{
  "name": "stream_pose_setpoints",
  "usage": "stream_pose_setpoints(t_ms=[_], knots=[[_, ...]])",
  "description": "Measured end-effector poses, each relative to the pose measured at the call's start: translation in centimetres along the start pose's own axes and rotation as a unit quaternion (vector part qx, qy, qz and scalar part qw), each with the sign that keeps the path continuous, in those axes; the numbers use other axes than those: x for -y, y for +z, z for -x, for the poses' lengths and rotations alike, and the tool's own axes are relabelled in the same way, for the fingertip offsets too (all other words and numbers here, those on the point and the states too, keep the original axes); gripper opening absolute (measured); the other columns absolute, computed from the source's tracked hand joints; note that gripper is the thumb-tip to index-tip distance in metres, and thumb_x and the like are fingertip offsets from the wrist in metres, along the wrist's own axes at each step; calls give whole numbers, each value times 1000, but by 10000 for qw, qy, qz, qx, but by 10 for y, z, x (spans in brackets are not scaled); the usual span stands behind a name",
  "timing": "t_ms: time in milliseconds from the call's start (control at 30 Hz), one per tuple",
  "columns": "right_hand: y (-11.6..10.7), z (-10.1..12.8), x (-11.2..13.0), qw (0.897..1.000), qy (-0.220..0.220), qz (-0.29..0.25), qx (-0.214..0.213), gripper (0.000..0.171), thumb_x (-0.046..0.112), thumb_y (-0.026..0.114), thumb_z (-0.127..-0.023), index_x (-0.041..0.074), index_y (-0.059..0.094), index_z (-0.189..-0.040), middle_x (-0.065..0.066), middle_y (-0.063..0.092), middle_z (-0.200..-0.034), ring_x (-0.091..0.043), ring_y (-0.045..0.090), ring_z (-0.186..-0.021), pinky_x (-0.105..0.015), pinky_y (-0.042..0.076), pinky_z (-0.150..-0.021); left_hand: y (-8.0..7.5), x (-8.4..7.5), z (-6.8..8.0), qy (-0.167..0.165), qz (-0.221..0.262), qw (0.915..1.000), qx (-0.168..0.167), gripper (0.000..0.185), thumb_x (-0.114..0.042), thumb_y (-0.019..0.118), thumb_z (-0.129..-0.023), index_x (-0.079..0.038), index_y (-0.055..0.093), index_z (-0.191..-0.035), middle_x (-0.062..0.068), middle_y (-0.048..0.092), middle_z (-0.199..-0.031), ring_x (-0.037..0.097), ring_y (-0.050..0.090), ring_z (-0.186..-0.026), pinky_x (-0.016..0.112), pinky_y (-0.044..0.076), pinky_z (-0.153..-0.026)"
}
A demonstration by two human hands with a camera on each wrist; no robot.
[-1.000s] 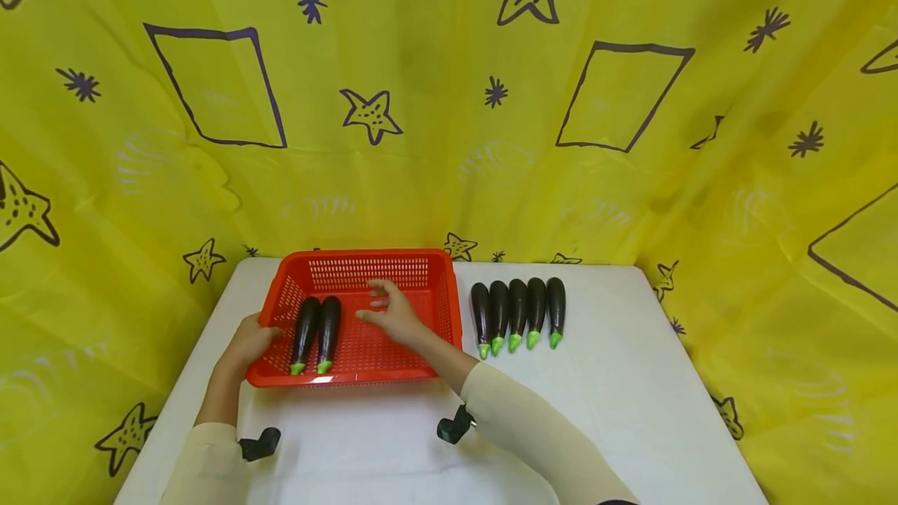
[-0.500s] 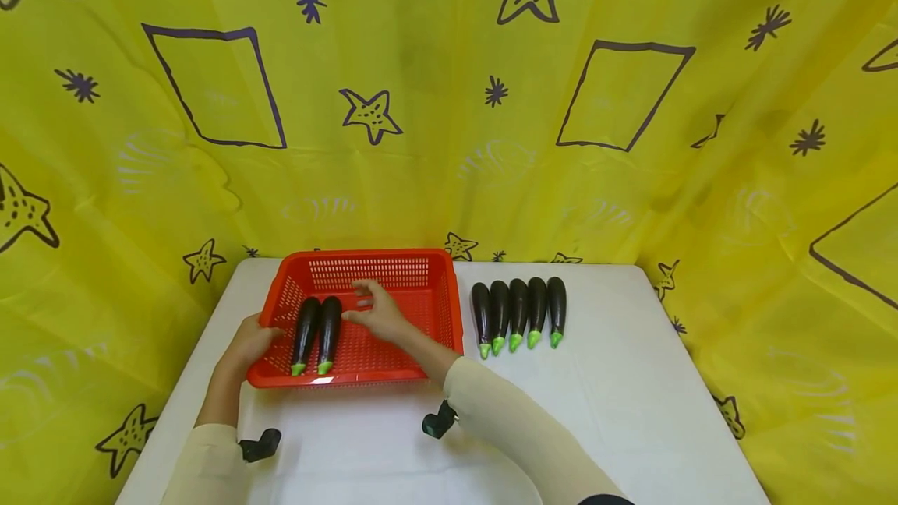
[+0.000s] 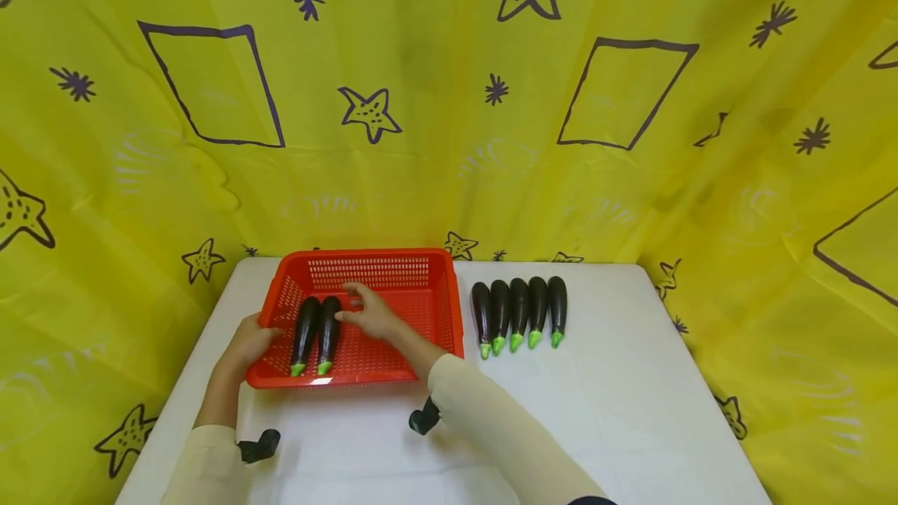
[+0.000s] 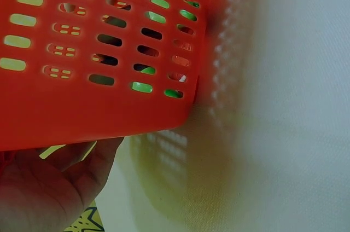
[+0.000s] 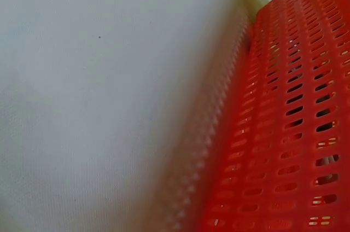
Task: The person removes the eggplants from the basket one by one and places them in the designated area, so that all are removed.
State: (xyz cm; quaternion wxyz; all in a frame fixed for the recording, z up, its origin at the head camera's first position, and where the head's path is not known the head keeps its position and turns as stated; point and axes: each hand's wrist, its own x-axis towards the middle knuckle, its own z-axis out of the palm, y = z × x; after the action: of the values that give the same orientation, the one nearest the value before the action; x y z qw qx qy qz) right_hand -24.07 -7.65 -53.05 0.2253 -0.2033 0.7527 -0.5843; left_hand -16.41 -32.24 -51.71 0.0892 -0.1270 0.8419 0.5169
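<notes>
A red plastic basket [image 3: 393, 378] with slotted walls holds two dark eggplants, a left one [image 3: 305, 333] and a right one [image 3: 330, 333], side by side, green stem ends toward the front. My left hand [image 3: 250, 340] grips the basket's left rim, thumb over the edge; in the left wrist view the fingers [image 4: 93, 172] lie below the rim. Over the basket's middle is my right hand [image 3: 373, 316], fingers spread and slightly bent. Its thumb tip is at the right eggplant's edge; I cannot tell if they touch. The right wrist view mostly shows the basket's outer wall [image 5: 273, 150].
Several eggplants [image 3: 518, 314] lie in a row on the white table [image 3: 631, 411], right of the basket. A yellow patterned curtain [image 3: 435, 178] hangs behind and on both sides of the table. A dark wrist device [image 3: 424, 416] sticks out from each sleeve.
My right hand has moved left inside the basket, closer to the right eggplant. The left hand, the basket and the eggplants stay as they were.
</notes>
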Motion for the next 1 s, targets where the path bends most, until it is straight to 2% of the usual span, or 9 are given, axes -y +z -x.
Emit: stream_pose_setpoints(t_ms=[133,367,567,733,1000], knots=[[1,0,0,9991,63,212,360,63,16,65,-105,9,37,-162,-14,38,-163,-35,41,-147,-47,47,-110,-1,0,0,29,33,10000,16,42,-2,51,-96,20,46,-131,26,64,-103,21,65,-80,33,59,-67],[4,0,-2,9960,30,348,820,66,14,63,-106,8,31,-164,-16,33,-166,-37,36,-150,-44,42,-115,-2,-1,1,61,22,10000,-10,43,-2,52,-96,21,46,-132,28,64,-105,22,66,-81,33,59,-68],[6,1,-6,9936,-27,526,1000,66,9,65,-104,6,33,-162,-16,40,-160,-35,41,-147,-37,45,-111,0,3,1,69,12,10000,-33,40,-2,52,-95,21,48,-129,26,64,-101,21,65,-79,31,58,-67],[6,0,-10,9935,7,472,1033,64,5,65,-103,7,35,-160,-16,45,-156,-34,44,-144,-36,47,-109,3,3,3,53,84,10000,-6,42,-2,52,-96,21,47,-130,26,64,-102,22,66,-80,32,59,-68],[6,-3,-9,9934,-14,480,1043,66,4,66,-102,6,35,-161,-18,45,-156,-35,46,-144,-35,48,-107,2,2,2,121,66,9999,-76,39,-1,53,-95,19,49,-128,23,65,-101,21,66,-80,32,58,-67]])
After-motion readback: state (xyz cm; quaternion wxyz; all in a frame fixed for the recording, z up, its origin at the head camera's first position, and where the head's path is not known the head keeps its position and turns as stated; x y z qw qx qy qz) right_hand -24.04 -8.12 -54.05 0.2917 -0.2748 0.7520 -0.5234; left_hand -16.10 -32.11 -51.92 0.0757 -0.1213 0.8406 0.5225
